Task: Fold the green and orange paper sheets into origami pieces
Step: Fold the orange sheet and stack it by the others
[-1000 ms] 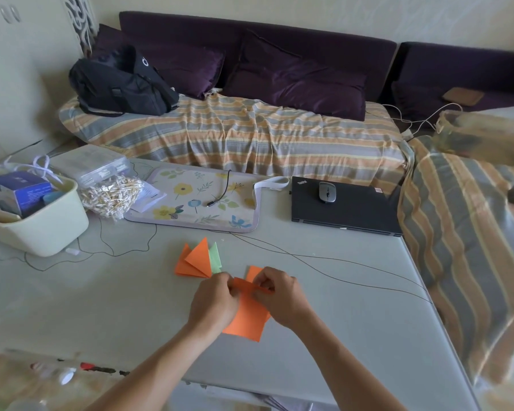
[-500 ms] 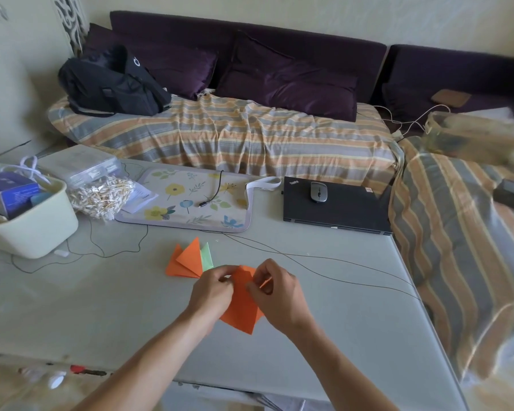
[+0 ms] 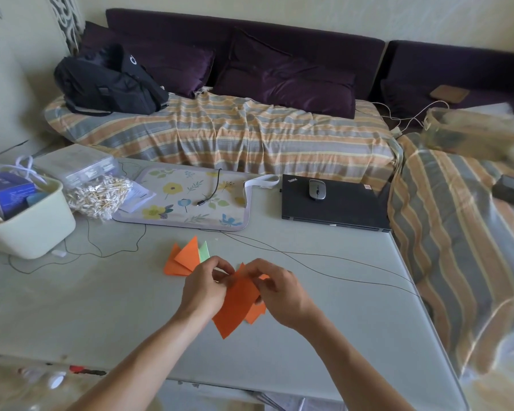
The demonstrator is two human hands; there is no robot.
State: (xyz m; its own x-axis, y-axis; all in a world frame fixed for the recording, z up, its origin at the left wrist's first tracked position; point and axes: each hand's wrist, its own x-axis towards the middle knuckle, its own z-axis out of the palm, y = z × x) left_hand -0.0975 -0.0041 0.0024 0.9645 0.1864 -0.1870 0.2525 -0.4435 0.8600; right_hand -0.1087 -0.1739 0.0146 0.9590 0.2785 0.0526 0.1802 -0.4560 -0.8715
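One orange sheet (image 3: 237,304) is pinched at its far corner by the left hand (image 3: 204,287) and right hand (image 3: 279,295), near the table's (image 3: 353,336) front edge. Just left and farther, two orange folded pieces (image 3: 181,259) and one green piece (image 3: 204,251) are stacked.

Orange sheet (image 3: 236,304) part-folded, tilted, off table.

A pale grey-green counter (image 3: 324,336) fills the foreground. Behind it a dark purple sofa (image 3: 250,34) stands against a cream wall (image 3: 309,13), its seat draped in a striped orange-and-grey sheet (image 3: 235,137), with purple cushions (image 3: 288,84) leaning on the backrest. A second purple sofa section (image 3: 457,63) meets it at the right corner. A white cabinet (image 3: 9,84) stands at left. Soft daylight fills the room.
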